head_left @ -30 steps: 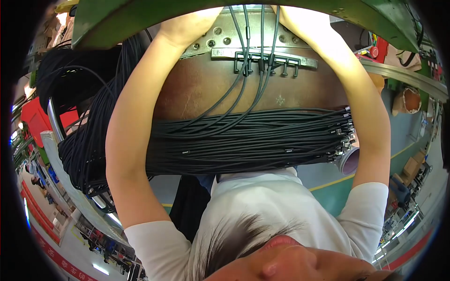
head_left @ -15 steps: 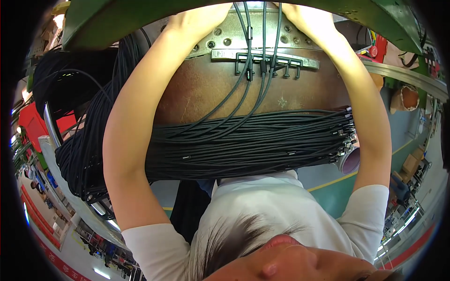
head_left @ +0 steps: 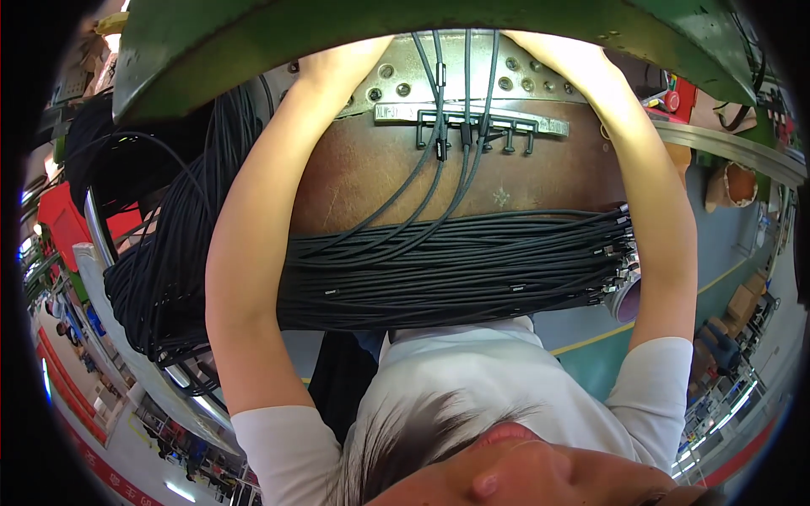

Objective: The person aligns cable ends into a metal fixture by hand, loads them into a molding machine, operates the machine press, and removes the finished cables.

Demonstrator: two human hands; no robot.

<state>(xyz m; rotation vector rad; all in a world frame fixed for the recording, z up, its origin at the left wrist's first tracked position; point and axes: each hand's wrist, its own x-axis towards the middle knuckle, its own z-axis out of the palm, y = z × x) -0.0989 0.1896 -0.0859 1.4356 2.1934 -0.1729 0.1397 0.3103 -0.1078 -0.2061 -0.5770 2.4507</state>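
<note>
Head view: green machine frame (head_left: 422, 13) now hides more of the hands (head_left: 356, 56) flanking four black cables (head_left: 467, 80), grip indeterminable.

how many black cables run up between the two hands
4, left to right: first cable and second cable, close together; third cable; fourth cable, nearest the right hand. Others may be hidden behind the green machine part.
</note>
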